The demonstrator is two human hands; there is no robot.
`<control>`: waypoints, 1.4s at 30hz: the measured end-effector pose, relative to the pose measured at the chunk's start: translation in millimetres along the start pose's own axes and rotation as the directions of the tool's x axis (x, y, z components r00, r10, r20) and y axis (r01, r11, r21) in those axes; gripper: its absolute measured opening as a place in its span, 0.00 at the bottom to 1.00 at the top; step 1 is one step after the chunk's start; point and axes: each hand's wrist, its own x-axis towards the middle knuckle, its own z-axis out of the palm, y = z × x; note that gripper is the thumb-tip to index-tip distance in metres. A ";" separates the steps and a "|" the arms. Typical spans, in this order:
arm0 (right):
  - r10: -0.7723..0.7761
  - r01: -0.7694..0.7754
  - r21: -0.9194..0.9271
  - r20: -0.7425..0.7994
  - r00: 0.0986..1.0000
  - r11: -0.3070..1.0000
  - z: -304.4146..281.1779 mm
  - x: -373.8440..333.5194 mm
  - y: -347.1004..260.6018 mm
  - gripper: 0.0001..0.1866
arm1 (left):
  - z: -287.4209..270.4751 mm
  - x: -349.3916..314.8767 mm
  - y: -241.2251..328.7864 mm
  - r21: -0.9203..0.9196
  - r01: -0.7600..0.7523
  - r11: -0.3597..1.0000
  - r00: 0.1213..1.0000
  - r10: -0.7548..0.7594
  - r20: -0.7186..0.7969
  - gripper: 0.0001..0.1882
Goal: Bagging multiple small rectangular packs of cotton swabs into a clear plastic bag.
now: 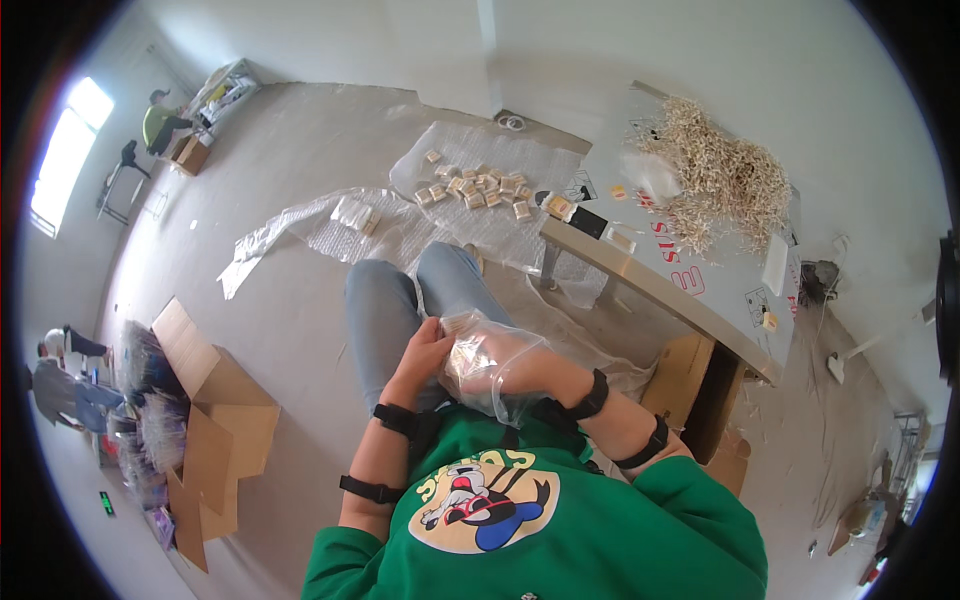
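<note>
Over my lap is a clear plastic bag (497,398), crinkled and shiny. My left hand (428,347) is closed on its left edge, thumb uppermost. My right hand (487,362) reaches into the bag from the right, and the film covers it up to the wrist. Glare on the plastic hides its fingers, so I cannot make out what it holds, if anything. Something pale shows near the bag's upper left corner, too blurred to name. Beyond my knees, a loose heap of small pale boxes (487,187) lies on bubble wrap (430,150) on the floor.
At the right stands a table (690,250) bearing a pile of thin pale sticks (735,170). A small stack of white packs (352,215) rests on the bubble wrap. An open cardboard box (240,410) stands left. Other people sit at the far left.
</note>
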 end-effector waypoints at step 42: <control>0.365 -0.327 -0.531 -0.036 0.930 0.781 17.8 27.7 0.3 0.41 | 30.1 10.2 53.4 0.486 -0.021 0.874 0.925 0.202 -0.322 0.13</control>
